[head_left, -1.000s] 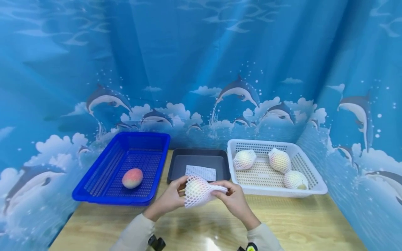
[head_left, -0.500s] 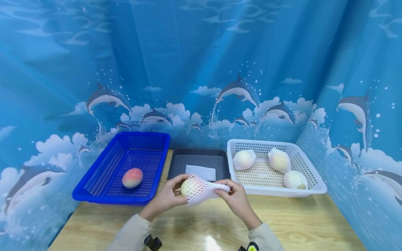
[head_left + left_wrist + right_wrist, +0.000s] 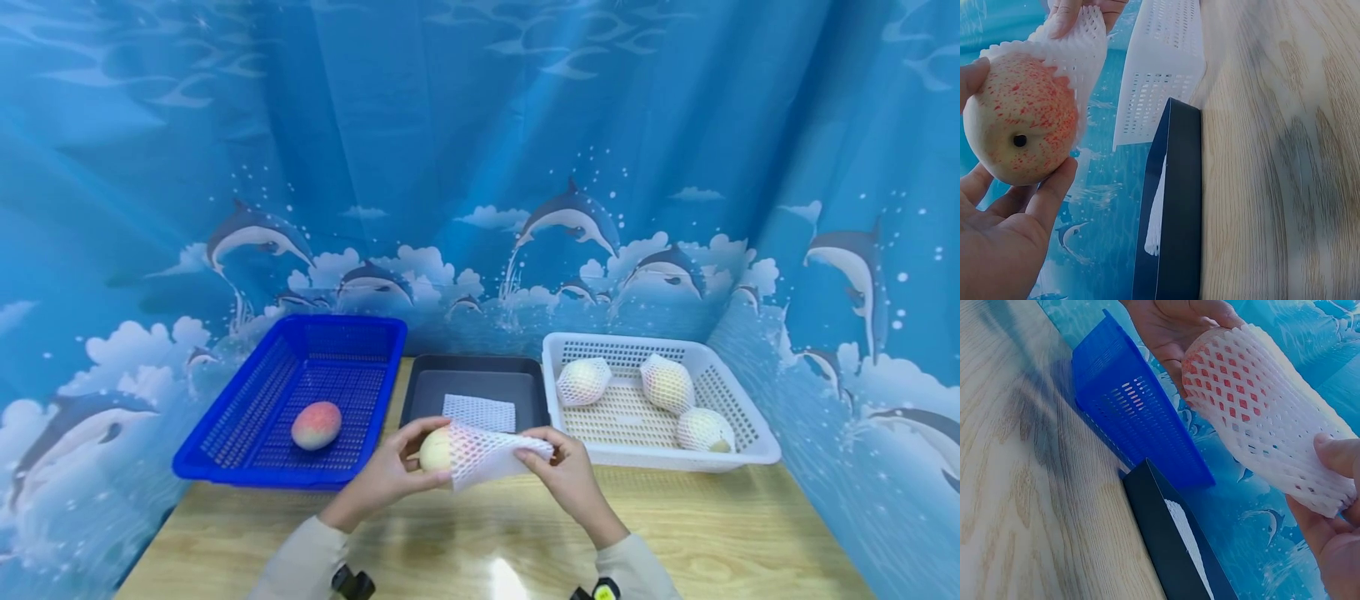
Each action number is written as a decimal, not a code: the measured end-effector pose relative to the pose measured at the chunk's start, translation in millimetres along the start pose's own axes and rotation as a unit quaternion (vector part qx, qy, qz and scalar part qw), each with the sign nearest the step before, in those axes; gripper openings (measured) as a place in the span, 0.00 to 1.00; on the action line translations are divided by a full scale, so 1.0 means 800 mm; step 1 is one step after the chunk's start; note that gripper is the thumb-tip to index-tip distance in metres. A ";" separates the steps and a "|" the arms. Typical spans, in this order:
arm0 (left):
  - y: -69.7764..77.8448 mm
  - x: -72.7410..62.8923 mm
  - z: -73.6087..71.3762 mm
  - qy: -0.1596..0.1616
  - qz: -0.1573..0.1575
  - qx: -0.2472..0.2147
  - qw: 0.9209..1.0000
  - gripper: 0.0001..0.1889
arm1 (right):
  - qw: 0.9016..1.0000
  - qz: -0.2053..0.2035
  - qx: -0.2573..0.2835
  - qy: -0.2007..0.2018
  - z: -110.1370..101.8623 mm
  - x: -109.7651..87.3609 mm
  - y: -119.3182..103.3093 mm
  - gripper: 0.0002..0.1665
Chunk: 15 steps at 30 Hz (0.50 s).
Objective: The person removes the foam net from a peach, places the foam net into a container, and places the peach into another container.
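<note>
A peach [image 3: 434,451], pale with red speckles, sits partly inside a white foam net sleeve [image 3: 483,458] above the table's middle. My left hand [image 3: 388,473] grips the peach by its bare end, thumb on one side and fingers on the other. The left wrist view shows the bare side of the peach [image 3: 1019,119] with a dark hole in it. My right hand [image 3: 567,477] pinches the gathered far end of the sleeve. Seen from the right wrist, the net [image 3: 1266,419] is stretched between both hands, and red skin shows through its holes.
To the left stands a blue basket [image 3: 360,454] with one bare peach [image 3: 316,426]. A dark tray [image 3: 420,392] behind my hands holds flat white foam netting [image 3: 480,412]. At right, a white basket [image 3: 757,450] holds three net-wrapped fruits [image 3: 583,382].
My left hand has moved slightly left with the peach, whose left end is now bare of the net. The right hand still pinches the sleeve's end and has shifted a little right.
</note>
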<state>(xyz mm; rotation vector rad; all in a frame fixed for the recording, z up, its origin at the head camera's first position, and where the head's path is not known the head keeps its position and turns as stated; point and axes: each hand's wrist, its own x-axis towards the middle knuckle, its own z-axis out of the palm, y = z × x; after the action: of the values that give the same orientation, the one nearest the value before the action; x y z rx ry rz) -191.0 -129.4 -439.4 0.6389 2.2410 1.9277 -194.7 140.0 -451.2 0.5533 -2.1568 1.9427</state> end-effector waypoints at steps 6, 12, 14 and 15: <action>-0.003 -0.001 -0.004 0.002 0.006 0.005 1.000 0.37 | 1.000 0.007 -0.003 0.007 -0.001 0.000 0.000 0.13; -0.006 -0.004 -0.008 0.006 0.002 0.003 1.000 0.36 | 1.000 0.016 -0.015 0.015 -0.001 0.000 -0.004 0.12; -0.007 -0.005 -0.010 0.008 0.001 0.001 1.000 0.35 | 0.999 0.016 -0.022 0.022 0.000 0.000 -0.014 0.11; -0.007 -0.006 -0.011 0.009 0.003 0.000 1.000 0.35 | 0.999 0.017 -0.026 0.026 0.000 -0.001 -0.019 0.11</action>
<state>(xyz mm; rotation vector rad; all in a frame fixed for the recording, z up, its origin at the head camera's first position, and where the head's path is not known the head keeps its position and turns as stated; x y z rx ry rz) -191.3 -139.7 -444.2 0.6318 2.2526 1.9434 -188.3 138.9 -437.5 0.4538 -2.1920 1.8903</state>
